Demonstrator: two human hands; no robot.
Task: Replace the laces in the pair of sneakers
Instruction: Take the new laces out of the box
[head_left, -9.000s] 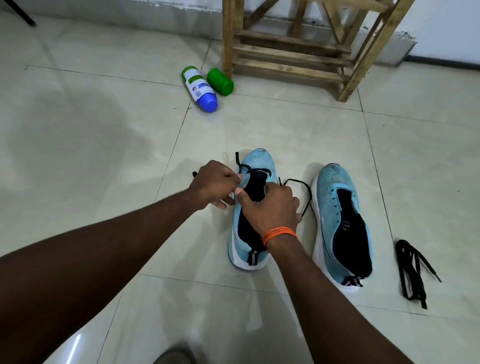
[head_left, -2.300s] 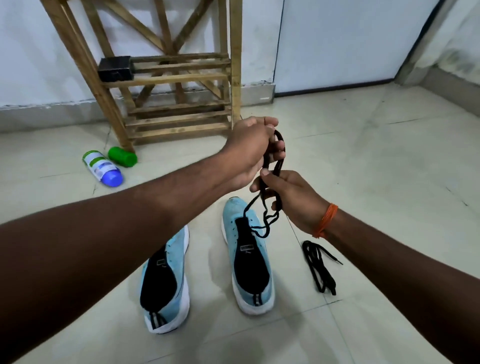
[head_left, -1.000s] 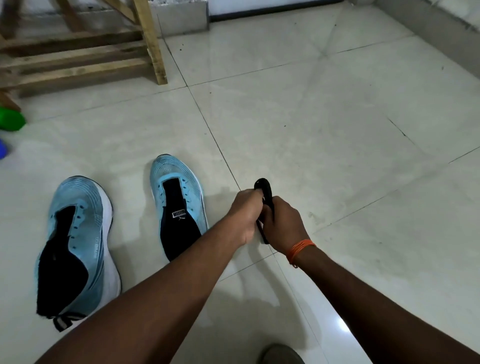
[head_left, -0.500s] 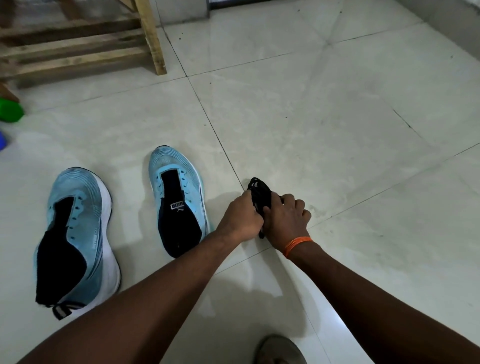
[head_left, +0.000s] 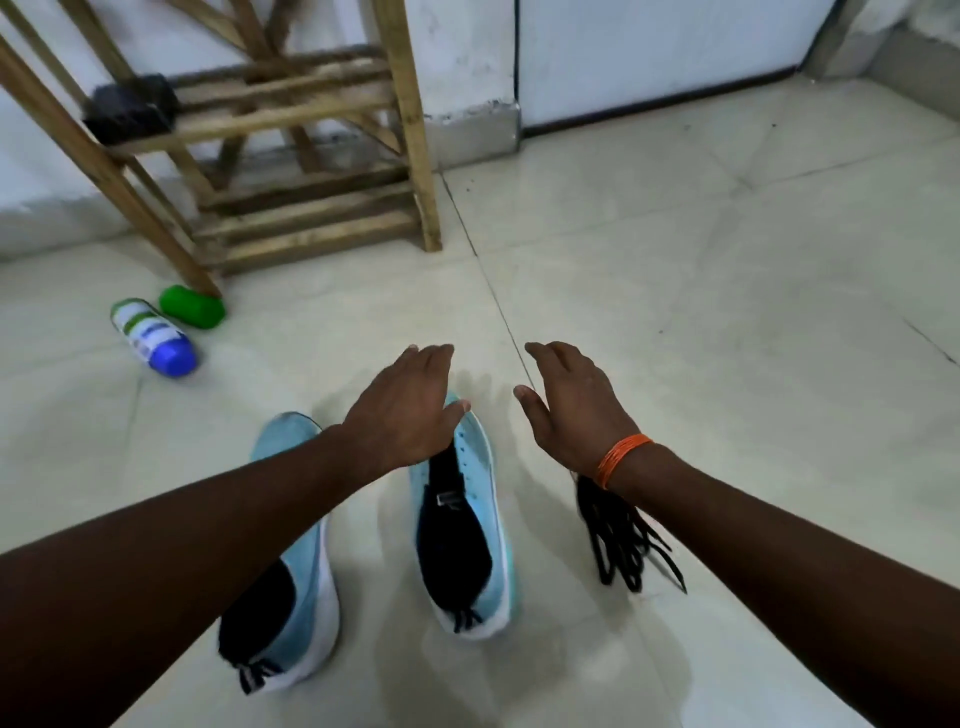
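The main risk, I judge, is the black laces (head_left: 621, 545): they lie in a loose heap on the floor (head_left: 727, 364), partly under the right wrist, and pulling one end could knot the strands or drag up the wrong lace if old and new are mixed there; neither hand grips anything, the left hand (head_left: 410, 410) spread flat over the toe of the right sneaker (head_left: 483, 493), the right hand (head_left: 574, 410) relaxed just beside it; both pale blue sneakers stand side by side, the right one's eyelets bare, the left sneaker (head_left: 304, 587) half hidden by the forearm.
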